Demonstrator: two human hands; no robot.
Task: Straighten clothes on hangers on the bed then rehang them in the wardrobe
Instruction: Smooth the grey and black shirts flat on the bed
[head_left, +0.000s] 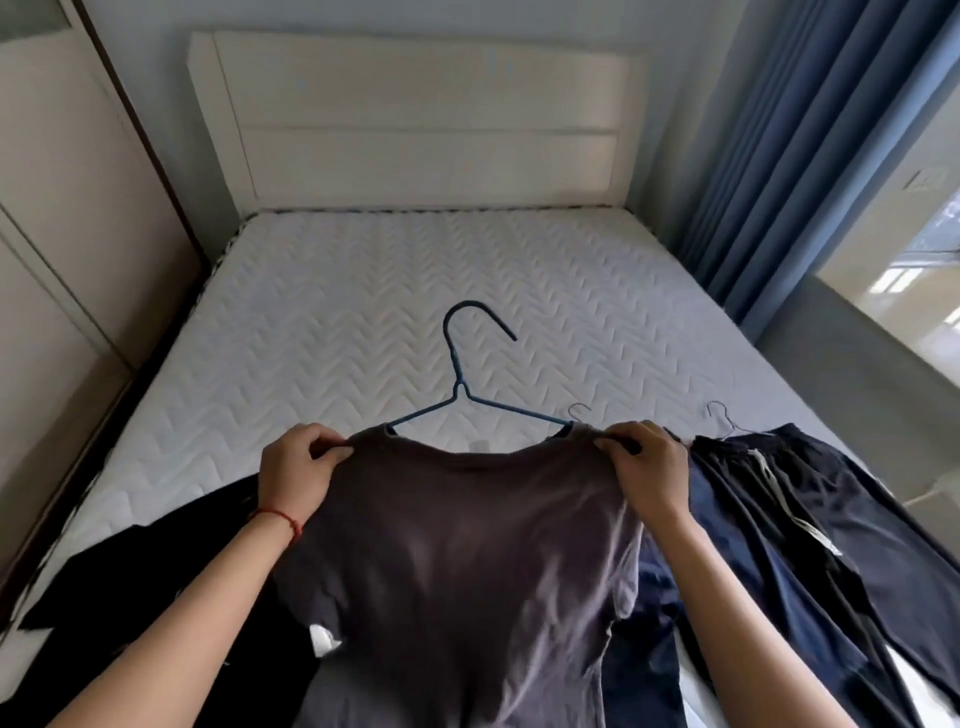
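Grey-brown cotton fills the lower middle of the view: a T-shirt (457, 561) lies face-up on the white quilted mattress (363, 312), its neckline toward twelve o'clock and threaded on a dark blue wire hanger (457, 379) whose hook curls off toward one o'clock. The left hand (298, 467), a red string at its wrist, pinches the shirt's shoulder seam at ten o'clock of the garment, thumb and fingers curled tight on the fabric. The right hand (647, 467) pinches the opposite shoulder at two o'clock in the same way. Just beside the shirt at three o'clock lie navy drawstring trousers (789, 519), with two thin wire hanger hooks showing at their top edge. A black garment (156, 582) spreads at eight o'clock, partly under the left forearm. The cream headboard (415, 119) stands at twelve, blue curtains (810, 145) at two, wardrobe doors (67, 208) at ten.
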